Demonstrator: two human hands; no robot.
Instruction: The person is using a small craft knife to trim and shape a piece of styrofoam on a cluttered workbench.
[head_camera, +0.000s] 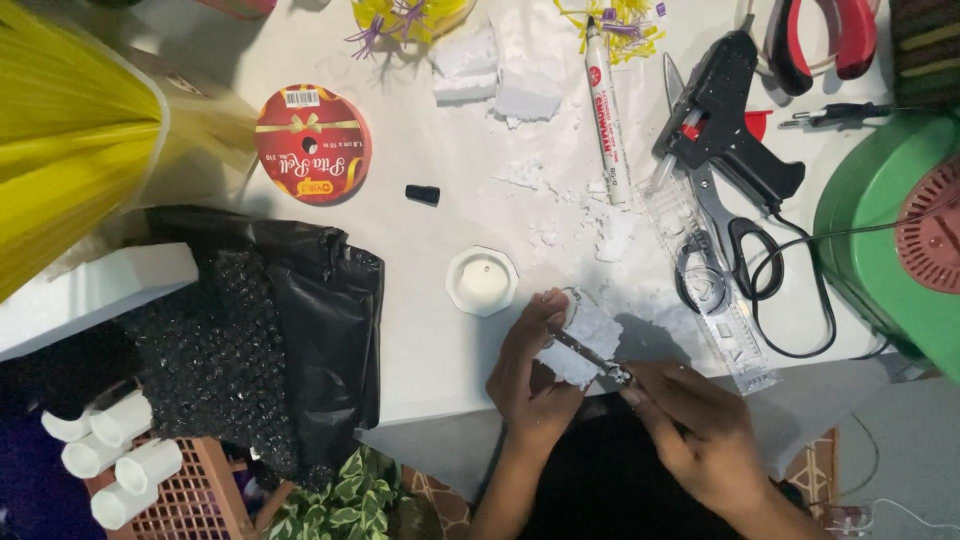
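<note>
My left hand (530, 370) grips a small white foam piece (585, 340) at the near edge of the white table (420, 260). My right hand (695, 425) holds a thin metal tool (590, 355) whose tip lies across the foam. White foam crumbs (580, 215) are scattered on the table just beyond my hands. A small white candle in a holder (482, 281) stands left of the foam piece.
A black glue gun (725, 115), scissors (725, 230), a clear ruler (715, 290) and a marker (606, 110) lie to the right. A red ribbon spool (312, 143), black cap (422, 194), black plastic bag (270, 330), foam blocks (495, 75), green fan (895, 230) surround them.
</note>
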